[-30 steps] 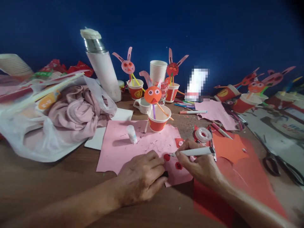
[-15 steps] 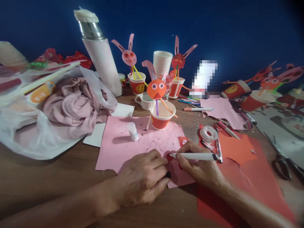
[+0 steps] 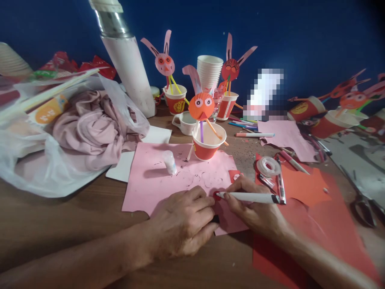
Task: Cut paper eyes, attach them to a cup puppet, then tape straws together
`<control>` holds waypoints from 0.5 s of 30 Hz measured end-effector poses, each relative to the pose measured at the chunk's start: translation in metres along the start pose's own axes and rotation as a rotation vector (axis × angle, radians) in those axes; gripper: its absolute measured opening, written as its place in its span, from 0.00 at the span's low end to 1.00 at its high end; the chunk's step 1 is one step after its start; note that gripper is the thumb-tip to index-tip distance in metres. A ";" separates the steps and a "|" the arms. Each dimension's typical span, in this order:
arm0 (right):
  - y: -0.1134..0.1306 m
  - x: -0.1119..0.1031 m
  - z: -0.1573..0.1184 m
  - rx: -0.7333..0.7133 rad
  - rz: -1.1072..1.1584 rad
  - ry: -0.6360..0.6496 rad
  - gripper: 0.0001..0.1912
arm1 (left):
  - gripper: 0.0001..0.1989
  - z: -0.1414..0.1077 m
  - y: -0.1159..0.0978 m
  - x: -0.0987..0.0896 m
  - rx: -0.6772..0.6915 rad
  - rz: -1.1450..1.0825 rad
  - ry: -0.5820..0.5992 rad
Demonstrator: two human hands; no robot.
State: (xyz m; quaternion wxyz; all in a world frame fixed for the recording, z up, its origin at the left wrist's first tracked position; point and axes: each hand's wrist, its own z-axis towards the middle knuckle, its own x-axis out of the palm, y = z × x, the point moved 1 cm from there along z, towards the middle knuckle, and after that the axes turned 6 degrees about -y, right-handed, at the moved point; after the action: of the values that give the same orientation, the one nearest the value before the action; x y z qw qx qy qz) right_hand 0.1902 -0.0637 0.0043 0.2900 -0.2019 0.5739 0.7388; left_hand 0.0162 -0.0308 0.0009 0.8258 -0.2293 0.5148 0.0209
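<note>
My right hand grips a white marker with its tip resting on a small red paper piece. That piece lies on a pink paper sheet. My left hand is closed, its fingertips at the red piece's left edge. A black marker cap pokes out between the left fingers. Just beyond my hands, a paper cup carries an orange paper face with a pink ear. A small glue bottle stands on the pink sheet.
A tape roll and orange paper lie at right over a red sheet. Scissors are further right. A plastic bag with cloth sits left. Behind stand a thermos, stacked cups and more rabbit cups.
The view has shifted slightly, so the scene sits a little higher and further right. Both hands stay at the red piece, and the marker tip remains on it.
</note>
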 end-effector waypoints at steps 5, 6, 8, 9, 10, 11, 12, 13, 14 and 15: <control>0.001 -0.001 0.000 -0.005 -0.005 0.007 0.07 | 0.09 0.000 0.000 0.000 0.000 -0.001 0.020; 0.001 -0.001 -0.001 -0.001 -0.002 0.013 0.06 | 0.09 0.000 0.000 0.000 -0.004 -0.004 0.024; 0.001 -0.001 -0.002 0.010 -0.001 0.021 0.06 | 0.09 -0.001 0.000 0.000 -0.012 -0.013 0.033; 0.001 -0.001 -0.003 0.014 -0.004 0.022 0.05 | 0.09 -0.001 0.001 0.000 -0.014 -0.017 0.034; 0.001 -0.001 -0.003 0.017 -0.008 0.022 0.05 | 0.09 -0.001 0.001 0.001 -0.016 -0.019 0.033; 0.001 -0.001 -0.003 0.020 -0.009 0.021 0.05 | 0.09 -0.001 0.001 0.001 -0.017 -0.021 0.031; 0.001 -0.001 -0.003 0.022 -0.006 0.017 0.05 | 0.09 -0.001 0.001 0.001 -0.014 -0.024 0.031; 0.001 -0.001 -0.004 0.024 0.000 0.014 0.05 | 0.09 -0.001 0.001 0.001 -0.012 -0.026 0.033; 0.002 -0.001 -0.004 0.026 0.005 0.012 0.06 | 0.09 -0.001 0.001 0.001 -0.008 -0.029 0.033; 0.001 -0.001 -0.004 0.029 0.007 0.006 0.06 | 0.09 -0.001 0.001 0.001 -0.006 -0.031 0.034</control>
State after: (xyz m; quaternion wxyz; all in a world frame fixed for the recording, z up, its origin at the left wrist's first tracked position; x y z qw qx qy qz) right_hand 0.1901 -0.0676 0.0053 0.2886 -0.1979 0.5861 0.7308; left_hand 0.0155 -0.0303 -0.0004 0.8165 -0.2401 0.5250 0.0059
